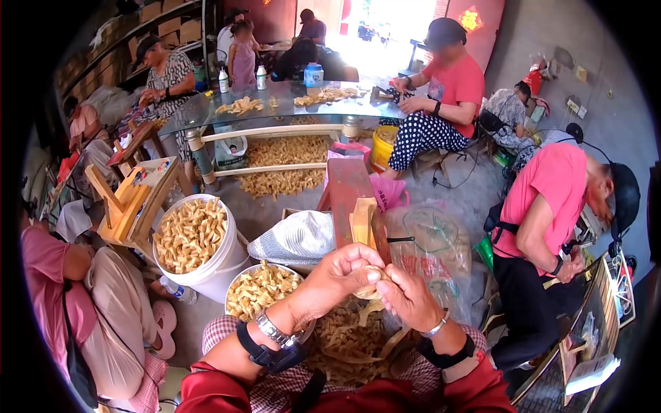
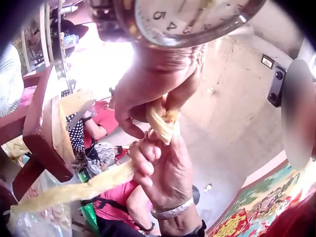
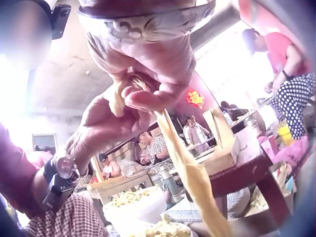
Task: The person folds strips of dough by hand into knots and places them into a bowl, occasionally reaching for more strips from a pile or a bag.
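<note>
A pale yellow strip, partly wound into a small knot-like piece point(image 2: 162, 126), is held between both hands. In the head view my left hand point(image 1: 342, 275) pinches it with thumb and fingers, and my right hand point(image 1: 411, 296) meets it from the other side, fingers curled round the strip. A long loose tail of the strip point(image 3: 190, 173) hangs from my right hand in the right wrist view. Below the hands, a heap of similar strips point(image 1: 348, 347) lies at the lap.
A white bucket point(image 1: 237, 272) and a lower tub hold twisted yellow pieces point(image 1: 264, 292). A red wooden bench point(image 1: 348, 182) with a wooden block stands ahead. Several people sit around a glass-topped table point(image 1: 275, 103); a person in pink point(image 1: 551, 186) bends over at right.
</note>
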Action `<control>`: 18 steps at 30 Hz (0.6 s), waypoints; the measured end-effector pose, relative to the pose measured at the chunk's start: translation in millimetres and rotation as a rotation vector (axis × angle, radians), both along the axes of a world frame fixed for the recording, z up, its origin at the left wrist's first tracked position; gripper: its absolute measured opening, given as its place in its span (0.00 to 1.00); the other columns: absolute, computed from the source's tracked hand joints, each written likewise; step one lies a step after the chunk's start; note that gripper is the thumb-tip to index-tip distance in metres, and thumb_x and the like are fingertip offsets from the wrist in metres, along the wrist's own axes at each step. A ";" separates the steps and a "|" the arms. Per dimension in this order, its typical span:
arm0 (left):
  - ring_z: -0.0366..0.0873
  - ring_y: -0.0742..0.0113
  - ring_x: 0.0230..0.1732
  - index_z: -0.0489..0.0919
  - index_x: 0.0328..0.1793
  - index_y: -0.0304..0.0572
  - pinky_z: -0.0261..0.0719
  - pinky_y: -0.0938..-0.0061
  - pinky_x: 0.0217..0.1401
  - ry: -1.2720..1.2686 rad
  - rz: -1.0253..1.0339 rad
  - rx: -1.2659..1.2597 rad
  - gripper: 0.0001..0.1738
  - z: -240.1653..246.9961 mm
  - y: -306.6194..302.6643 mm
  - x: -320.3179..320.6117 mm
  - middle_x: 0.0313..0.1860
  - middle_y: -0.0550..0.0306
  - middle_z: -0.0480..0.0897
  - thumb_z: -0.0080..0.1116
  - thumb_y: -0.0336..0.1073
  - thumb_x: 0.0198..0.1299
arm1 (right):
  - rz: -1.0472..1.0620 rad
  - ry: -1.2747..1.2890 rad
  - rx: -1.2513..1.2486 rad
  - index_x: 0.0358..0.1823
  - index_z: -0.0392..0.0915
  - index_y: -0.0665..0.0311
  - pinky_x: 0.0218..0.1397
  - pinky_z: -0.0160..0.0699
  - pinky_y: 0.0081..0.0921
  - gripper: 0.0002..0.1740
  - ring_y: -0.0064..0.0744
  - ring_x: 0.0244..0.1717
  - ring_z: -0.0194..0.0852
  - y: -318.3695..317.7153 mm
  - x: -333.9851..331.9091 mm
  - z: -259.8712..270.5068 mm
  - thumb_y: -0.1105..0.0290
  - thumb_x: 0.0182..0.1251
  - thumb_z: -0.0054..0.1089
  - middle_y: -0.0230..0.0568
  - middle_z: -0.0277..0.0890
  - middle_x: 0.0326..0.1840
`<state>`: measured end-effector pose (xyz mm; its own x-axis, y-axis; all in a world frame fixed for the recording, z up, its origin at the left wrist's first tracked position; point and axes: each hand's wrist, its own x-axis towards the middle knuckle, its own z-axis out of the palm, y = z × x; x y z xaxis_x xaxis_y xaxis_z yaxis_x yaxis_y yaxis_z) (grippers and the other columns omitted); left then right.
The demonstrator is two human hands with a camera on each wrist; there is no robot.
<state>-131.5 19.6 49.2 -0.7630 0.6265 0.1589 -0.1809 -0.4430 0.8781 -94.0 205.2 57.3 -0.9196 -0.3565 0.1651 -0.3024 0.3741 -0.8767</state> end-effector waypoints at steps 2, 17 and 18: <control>0.74 0.80 0.43 0.73 0.53 0.39 0.73 0.82 0.48 -0.093 -0.061 0.120 0.12 0.5 0.2 -4.7 0.42 0.64 0.78 0.55 0.27 0.63 | 0.020 0.018 -0.044 0.43 0.70 0.69 0.27 0.69 0.27 0.19 0.31 0.23 0.73 -2.2 -6.4 8.2 0.56 0.71 0.47 0.42 0.69 0.21; 0.75 0.55 0.47 0.74 0.59 0.39 0.72 0.67 0.50 0.839 0.403 -0.445 0.23 -12.2 17.9 -7.0 0.44 0.50 0.77 0.55 0.21 0.54 | 0.059 -0.310 -0.549 0.37 0.75 0.69 0.17 0.55 0.16 0.24 0.16 0.14 0.57 15.7 -34.1 -49.1 0.52 0.72 0.41 0.27 0.62 0.16; 0.73 0.49 0.46 0.74 0.57 0.38 0.72 0.64 0.49 0.826 0.411 -0.450 0.23 -14.3 20.4 -6.9 0.41 0.48 0.76 0.55 0.21 0.52 | 0.057 -0.356 -0.596 0.35 0.74 0.68 0.17 0.55 0.16 0.24 0.16 0.14 0.57 16.1 -33.4 -50.8 0.52 0.72 0.41 0.27 0.61 0.15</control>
